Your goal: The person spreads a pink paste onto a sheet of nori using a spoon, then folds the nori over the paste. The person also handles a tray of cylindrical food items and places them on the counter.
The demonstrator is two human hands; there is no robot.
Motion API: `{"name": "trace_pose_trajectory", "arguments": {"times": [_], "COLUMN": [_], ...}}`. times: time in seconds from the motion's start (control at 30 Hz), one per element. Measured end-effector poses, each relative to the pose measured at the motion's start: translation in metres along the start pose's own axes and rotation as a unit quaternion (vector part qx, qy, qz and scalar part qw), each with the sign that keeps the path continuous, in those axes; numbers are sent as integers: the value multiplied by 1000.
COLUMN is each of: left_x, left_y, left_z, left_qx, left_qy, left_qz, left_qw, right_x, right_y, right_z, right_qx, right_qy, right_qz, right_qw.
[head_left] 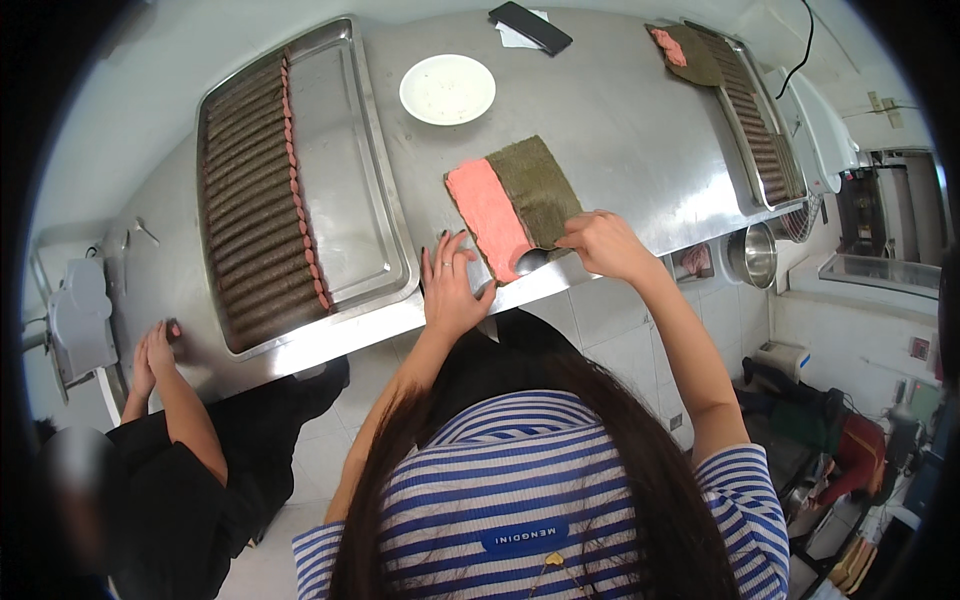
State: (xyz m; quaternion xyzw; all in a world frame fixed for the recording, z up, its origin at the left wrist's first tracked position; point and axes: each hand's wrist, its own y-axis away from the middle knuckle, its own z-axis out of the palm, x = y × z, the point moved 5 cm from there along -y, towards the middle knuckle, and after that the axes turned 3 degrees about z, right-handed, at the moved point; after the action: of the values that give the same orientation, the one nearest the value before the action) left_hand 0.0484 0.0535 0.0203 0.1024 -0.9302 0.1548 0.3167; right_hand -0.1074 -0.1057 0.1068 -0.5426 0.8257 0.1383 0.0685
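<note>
A dark green seaweed sheet (pixel 537 190) lies on the steel table by its front edge. Pink paste (pixel 484 207) covers its left part in a wide band. In my right hand (pixel 605 243) I grip a metal spoon (pixel 531 262), its bowl resting on the near end of the paste. My left hand (pixel 456 287) lies with fingers apart at the sheet's near left edge, touching the tabletop beside the paste.
A metal tray (pixel 375 190) at left holds rows of dark rolls (pixel 255 200) with pink ends. Beyond the sheet are a white bowl (pixel 447 90) and a dark phone (pixel 531 27). Another tray of rolls (pixel 752 120) stands far right. A co-worker's hands (pixel 153 352) hold a roll at left.
</note>
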Motion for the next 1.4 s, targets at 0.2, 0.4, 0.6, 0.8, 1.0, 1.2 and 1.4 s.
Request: {"name": "trace_pose_trajectory", "arguments": {"times": [0.2,0.4,0.6,0.8,1.0,1.2,1.4], "left_x": [-2,1,0,5,3,11,31], "left_y": [1,0,1,-3,-1,-13,-11], "left_z": [0,-2,-2,1,2,-3,0], "left_qx": [-8,-8,-10,-20,-26,-77,-19], "left_qy": [-8,-1,-13,-20,-47,-51,-43], "left_qz": [-4,-2,-7,-1,-37,-84,-198], "left_qw": [1000,1000,1000,1000,998,992,979], "right_x": [21,49,41,116,269,445,523], "right_y": [-63,-109,-104,-99,-70,-22,-29], "right_z": [1,-11,-14,-16,-16,2,7], "right_qx": [-25,57,5,174,315,489,500], "right_qy": [-14,21,6,-180,-483,-379,-268], "right_qz": [-13,5,23,128,274,378,479], "right_qw": [1000,998,1000,960,769,689,670]}}
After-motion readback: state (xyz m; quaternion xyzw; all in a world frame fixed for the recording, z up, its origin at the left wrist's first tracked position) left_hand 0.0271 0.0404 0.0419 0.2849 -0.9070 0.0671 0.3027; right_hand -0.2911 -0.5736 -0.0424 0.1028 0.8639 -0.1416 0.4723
